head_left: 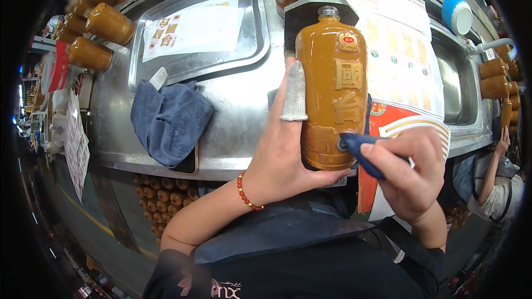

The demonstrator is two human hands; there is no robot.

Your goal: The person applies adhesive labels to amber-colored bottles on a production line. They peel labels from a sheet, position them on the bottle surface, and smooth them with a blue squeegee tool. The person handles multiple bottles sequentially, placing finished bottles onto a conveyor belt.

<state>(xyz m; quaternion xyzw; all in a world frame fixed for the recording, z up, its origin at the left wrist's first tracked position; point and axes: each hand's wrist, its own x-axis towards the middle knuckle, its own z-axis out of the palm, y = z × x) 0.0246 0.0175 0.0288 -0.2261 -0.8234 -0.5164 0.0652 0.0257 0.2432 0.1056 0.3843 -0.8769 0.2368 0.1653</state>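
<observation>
A glossy amber-brown bottle (324, 94) with raised characters and a red emblem lies tilted before me, its clear neck pointing away. My left hand (282, 155) is wrapped round its left side and base, thumb near the bottom; one finger wears a grey knitted sleeve (295, 94). In my right hand (410, 171) a dark blue cloth (366, 155) is pinched, its tip pressed against a small round dark label low on the bottle's front. Behind the bottle's neck is a dark angular block (292, 30). Part of the bottle's underside is hidden.
To the left are a folded blue towel (172, 119) and a metal tray (260, 39) holding printed sheets. Sticker sheets (399, 50) lie right, beside a sink (454, 88). Several brown bottles (108, 25) stand far left. Another person (501, 182) is at the right edge.
</observation>
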